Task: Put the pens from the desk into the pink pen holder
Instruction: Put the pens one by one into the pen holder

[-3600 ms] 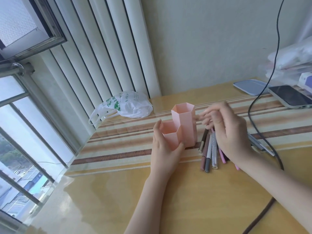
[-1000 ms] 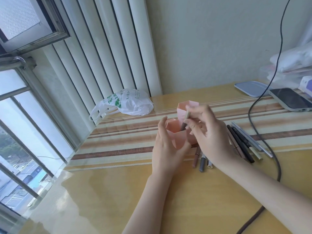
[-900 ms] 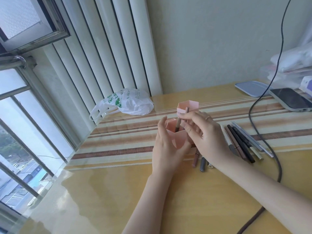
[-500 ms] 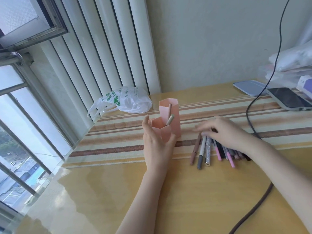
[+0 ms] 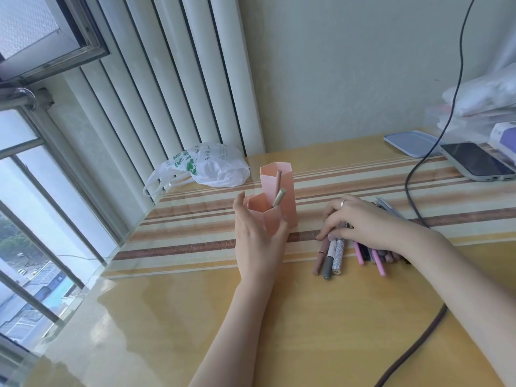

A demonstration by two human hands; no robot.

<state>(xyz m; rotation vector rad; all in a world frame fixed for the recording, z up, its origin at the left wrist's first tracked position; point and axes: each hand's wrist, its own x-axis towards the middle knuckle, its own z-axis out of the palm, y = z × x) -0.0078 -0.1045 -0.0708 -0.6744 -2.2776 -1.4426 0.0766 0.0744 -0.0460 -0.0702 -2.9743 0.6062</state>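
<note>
The pink pen holder [image 5: 282, 188] stands upright on the striped mat, a tall hexagonal tube joined to a shorter one. A brown pen [image 5: 278, 197] leans inside the short tube. My left hand [image 5: 258, 238] wraps the short tube from the front. Several pens [image 5: 332, 255] lie in a loose row on the desk to the right of the holder. My right hand [image 5: 363, 222] rests palm down on that row, its fingertips pressing the far ends of the leftmost pens. Whether any pen is pinched is hidden under the fingers.
A white plastic bag [image 5: 206, 167] lies behind the holder by the blinds. A black cable [image 5: 413, 196] runs across the desk at the right. A phone [image 5: 474, 163] and a grey lid [image 5: 410, 142] sit at the far right. The window is at left.
My right hand dropped a brown pen into the short tube, then moved right and came down on the row of pens. My left hand has stayed on the holder.
</note>
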